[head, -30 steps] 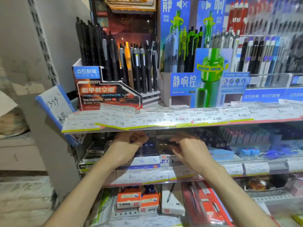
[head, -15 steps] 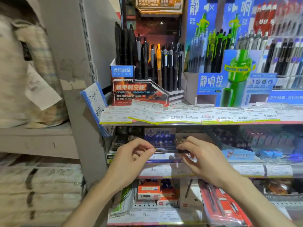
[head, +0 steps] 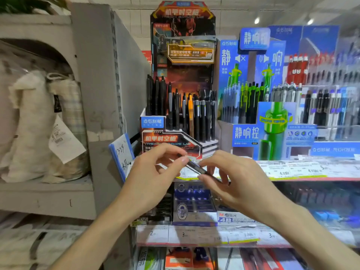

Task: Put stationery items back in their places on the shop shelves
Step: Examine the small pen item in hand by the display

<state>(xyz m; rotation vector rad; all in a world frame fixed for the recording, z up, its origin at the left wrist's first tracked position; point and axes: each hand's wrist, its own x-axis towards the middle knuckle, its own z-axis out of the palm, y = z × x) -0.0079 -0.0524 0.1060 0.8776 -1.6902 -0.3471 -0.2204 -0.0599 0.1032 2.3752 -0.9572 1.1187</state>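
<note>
A black pen lies tilted between my two hands, in front of the upper shelf's price-label strip. My left hand pinches its upper left end with thumb and forefinger. My right hand grips its lower right part. Right behind the hands stands a red and black display stand with several upright black pens and one orange pen.
To the right a blue and green pen display stands on the same shelf. Boxes of refills fill the shelf below. A grey upright panel and a blue-edged handwritten sign are on the left. Bagged goods fill the left bay.
Both hands have risen with the pen from the lower shelf to the upper shelf's label strip. The view has tilted up and shifted left.
</note>
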